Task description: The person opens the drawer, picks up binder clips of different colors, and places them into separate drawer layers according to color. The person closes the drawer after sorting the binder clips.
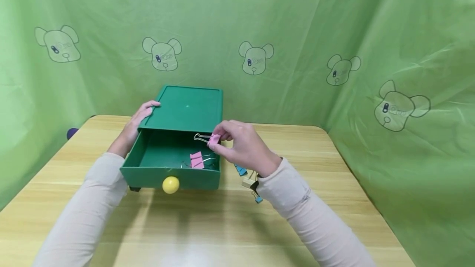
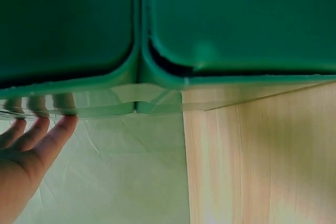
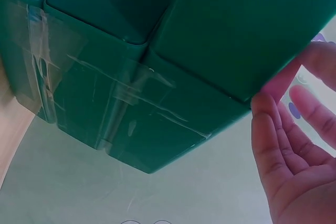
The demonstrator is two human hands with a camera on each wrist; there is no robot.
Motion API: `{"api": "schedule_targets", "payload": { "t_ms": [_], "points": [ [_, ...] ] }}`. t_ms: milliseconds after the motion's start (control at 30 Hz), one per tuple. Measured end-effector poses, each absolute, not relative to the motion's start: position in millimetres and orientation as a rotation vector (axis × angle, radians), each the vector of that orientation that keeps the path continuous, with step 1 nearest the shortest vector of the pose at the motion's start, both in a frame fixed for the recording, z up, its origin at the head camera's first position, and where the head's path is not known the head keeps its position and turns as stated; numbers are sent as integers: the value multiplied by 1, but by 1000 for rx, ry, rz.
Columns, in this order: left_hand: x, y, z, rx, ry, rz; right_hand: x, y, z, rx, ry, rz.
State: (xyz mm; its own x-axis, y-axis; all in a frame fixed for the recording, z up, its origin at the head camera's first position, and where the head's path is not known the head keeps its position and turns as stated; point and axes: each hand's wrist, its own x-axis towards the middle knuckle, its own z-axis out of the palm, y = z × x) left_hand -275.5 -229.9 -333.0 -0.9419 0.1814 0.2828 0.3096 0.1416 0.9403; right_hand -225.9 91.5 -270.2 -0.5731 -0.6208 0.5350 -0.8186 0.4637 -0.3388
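Observation:
A green drawer box [image 1: 189, 108] has its drawer [image 1: 148, 177] pulled out, with a yellow round knob [image 1: 170, 185] on the front. My left hand [image 1: 135, 129] rests against the box's left side; its fingers [image 2: 56, 136] look extended along the wall in the left wrist view. Over the drawer's right wall, my right hand [image 1: 243, 143] pinches a pink binder clip [image 1: 214, 140] between thumb and fingers, wire handles pointing left. Only a bit of that clip's pink shows in the right wrist view. Inside the drawer lies another pink binder clip [image 1: 196, 160], with more wire handles beside it.
Right of the drawer, partly behind my right wrist, lie a blue binder clip [image 1: 241, 170], a pale yellow one [image 1: 248, 182], a black piece and a small blue clip [image 1: 258, 198]. A green curtain [image 1: 297, 94] surrounds the wooden table [image 1: 193, 234].

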Motion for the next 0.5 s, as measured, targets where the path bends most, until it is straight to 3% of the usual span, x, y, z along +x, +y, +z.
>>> {"api": "schedule_targets", "payload": {
  "t_ms": [500],
  "points": [
    [-275,-231,-332,-478,-2314,-1966,-227,90,-272,1187,-2431,820]
  ]
}}
